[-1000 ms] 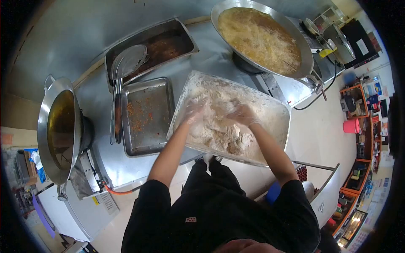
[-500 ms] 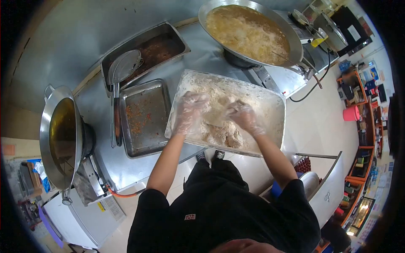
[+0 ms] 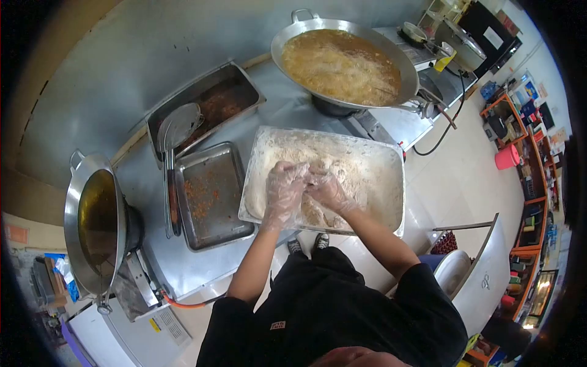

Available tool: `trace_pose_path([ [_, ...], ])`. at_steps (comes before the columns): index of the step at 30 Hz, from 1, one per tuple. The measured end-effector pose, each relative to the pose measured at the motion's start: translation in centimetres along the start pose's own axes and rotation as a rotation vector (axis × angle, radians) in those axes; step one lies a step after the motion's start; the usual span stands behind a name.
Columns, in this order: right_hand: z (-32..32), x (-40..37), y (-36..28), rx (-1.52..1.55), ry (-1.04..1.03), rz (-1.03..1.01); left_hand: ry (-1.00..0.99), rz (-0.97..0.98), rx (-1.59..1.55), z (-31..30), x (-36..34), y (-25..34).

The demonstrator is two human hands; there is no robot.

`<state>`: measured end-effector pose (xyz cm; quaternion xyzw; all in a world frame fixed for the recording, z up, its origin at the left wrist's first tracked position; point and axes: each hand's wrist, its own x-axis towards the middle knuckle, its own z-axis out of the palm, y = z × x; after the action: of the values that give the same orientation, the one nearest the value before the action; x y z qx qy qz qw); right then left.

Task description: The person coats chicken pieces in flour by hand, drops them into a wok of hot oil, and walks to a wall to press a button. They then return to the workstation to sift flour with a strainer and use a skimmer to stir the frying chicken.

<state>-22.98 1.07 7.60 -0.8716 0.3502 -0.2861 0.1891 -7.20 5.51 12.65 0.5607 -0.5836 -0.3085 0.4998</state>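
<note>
My left hand [image 3: 286, 189] and my right hand [image 3: 330, 191] wear clear plastic gloves dusted with flour. They meet over the left half of a metal tray [image 3: 391, 211] of flour [image 3: 358, 165], fingers curled in and fingertips almost touching. Whatever is between the fingers is hidden by the gloves. Below my right hand, a lumpy flour-coated piece [image 3: 313, 213] lies near the tray's front edge, partly covered by my wrist.
A wide pan of bubbling oil [image 3: 342, 64] stands behind the tray. At far left is another pan of oil [image 3: 98, 214]. A crumb-strewn shallow tray [image 3: 211, 223], a deep pan [image 3: 254, 92] and a mesh skimmer [image 3: 180, 125] sit between them.
My hands have come together, the right moving left toward the left hand. The fingers have closed in. The whole view has shifted, with the counter lower in the picture.
</note>
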Motion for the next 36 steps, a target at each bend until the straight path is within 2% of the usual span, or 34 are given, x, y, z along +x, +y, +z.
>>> trace_pose_path([
  [1,-0.1,-0.1,-0.4,0.087,-0.004,0.048,0.006,0.059,0.021,0.2,-0.1,-0.7],
  [2,-0.2,-0.1,-0.9,0.175,-0.008,0.099,0.000,0.285,0.162,0.7,0.1,-2.7],
  [4,1.1,-1.0,-0.1,0.290,-0.055,0.238,-0.111,-0.204,-0.534,0.3,-1.1,-0.5],
  [5,2.4,-2.0,1.0,0.307,-0.015,0.204,-0.170,-0.454,-0.877,0.1,-1.6,0.4],
  [7,3.4,-2.6,1.1,0.336,0.059,0.132,-0.076,-0.181,-0.225,0.3,-1.5,0.9],
  [8,3.9,-2.7,1.3,0.571,0.008,0.260,-0.022,-0.043,0.097,0.4,-1.5,1.0],
  [9,4.4,-2.8,1.4,0.797,-0.014,0.404,-0.056,-0.025,0.113,0.7,-1.8,-0.3],
  [11,1.9,-2.0,-0.1,0.280,-0.148,0.327,-0.094,-0.048,0.192,1.1,-2.0,-5.4],
  [12,2.7,-1.8,1.3,0.036,-0.127,0.006,-0.099,-0.088,0.253,1.2,-1.9,-7.7],
  [13,2.1,-1.7,0.9,0.054,-0.115,-0.008,-0.069,-0.184,0.355,0.9,-1.3,-8.8],
  [15,0.4,-1.6,-0.1,0.089,-0.098,-0.044,-0.038,-0.415,0.150,-0.1,-0.6,-10.5],
  [17,-1.5,-1.7,-1.6,0.221,-0.104,0.191,-0.044,-0.667,-0.474,-1.6,-0.6,-9.4],
  [18,-2.6,-1.6,-2.4,0.286,-0.109,0.306,-0.054,-0.751,-0.314,-2.9,-0.1,-4.9],
  [20,-5.5,-0.8,-3.9,0.363,-0.137,0.434,-0.138,-0.233,0.351,-1.6,-1.6,-13.2],
  [21,-7.4,-0.2,-4.7,0.400,-0.148,0.500,-0.192,-0.128,0.460,-1.3,-1.7,-14.4],
  [22,-9.8,0.6,-5.8,0.355,-0.095,0.334,-0.235,-0.017,0.565,-0.9,-1.7,-15.6],
  [23,-11.3,1.0,-5.4,0.669,-0.059,0.345,-0.295,-0.072,0.453,-0.9,-1.5,-14.7],
  [25,-15.3,2.2,-4.5,0.790,-0.035,0.289,-0.444,-0.145,0.389,0.3,-1.2,-17.6],
  [26,-18.1,3.1,-4.4,0.598,-0.047,0.229,-0.535,-0.165,0.440,2.1,-1.6,-23.9],
  [28,-23.8,5.2,-5.1,0.346,-0.005,0.295,-0.638,-0.325,0.477,3.6,-1.5,-26.2],
  [29,-26.2,6.4,-4.7,0.372,0.072,0.173,-0.650,-0.464,0.461,3.4,-1.1,-24.3],
  [30,-29.0,7.9,-6.8,0.064,0.089,0.420,-0.664,-0.601,0.443,3.4,-0.8,-22.2],
  [31,-31.4,8.8,-5.2,0.105,0.102,0.282,-0.694,-0.592,0.448,3.2,-0.6,-20.7],
  [32,-33.7,9.9,-2.9,-0.015,0.087,0.185,-0.718,-0.579,0.455,2.6,-0.1,-19.6],
  [33,-35.9,10.9,-2.0,0.108,0.115,0.320,-0.740,-0.570,0.462,2.1,0.2,-18.4],
  [35,-39.3,12.8,7.5,0.173,0.223,0.159,-0.667,-0.549,0.493,1.1,-0.2,-15.4],
  [36,-40.8,14.4,8.9,-0.055,0.183,0.147,-0.624,-0.543,0.506,1.0,-0.4,-14.9],
])
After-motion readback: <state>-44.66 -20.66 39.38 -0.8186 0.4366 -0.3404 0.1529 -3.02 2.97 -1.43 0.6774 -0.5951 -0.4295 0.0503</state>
